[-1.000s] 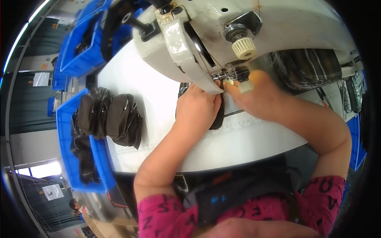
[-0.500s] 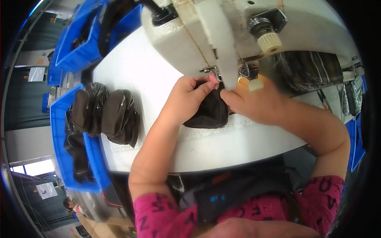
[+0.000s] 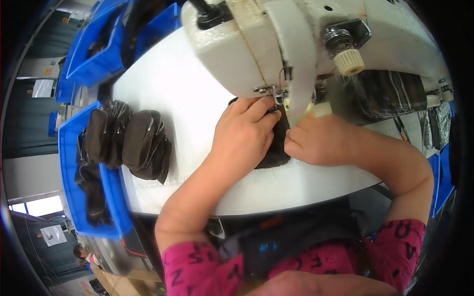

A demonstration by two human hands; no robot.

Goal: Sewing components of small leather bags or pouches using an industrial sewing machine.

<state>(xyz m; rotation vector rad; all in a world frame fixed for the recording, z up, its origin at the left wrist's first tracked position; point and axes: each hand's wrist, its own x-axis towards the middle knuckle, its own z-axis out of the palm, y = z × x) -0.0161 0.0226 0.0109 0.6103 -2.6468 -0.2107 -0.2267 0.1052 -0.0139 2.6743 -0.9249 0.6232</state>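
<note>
A dark zippered pouch (image 3: 277, 152) lies on the white table under the needle area of a white sewing machine (image 3: 254, 47). My left hand (image 3: 243, 132) is over the pouch with its fingers bent, gripping it close to the presser foot (image 3: 279, 96). Much of the pouch is hidden beneath that hand. At the pouch's right edge, my right hand (image 3: 320, 140) is closed, with thumb and fingertips pinching the fabric. The machine's arm partly covers the spot where the cloth meets the needle.
Several finished-looking dark pouches (image 3: 143, 143) are stacked at the table's left, beside a blue bin (image 3: 116, 197) holding more. Another blue bin (image 3: 96, 64) stands at the far left. A plastic-wrapped dark bundle (image 3: 385, 96) and small scissors-like tool (image 3: 401, 129) lie to the right.
My left hand has gone from pinching the pouch's upper edge to lying over it with bent fingers. My right hand has shifted slightly down, along the pouch's right edge.
</note>
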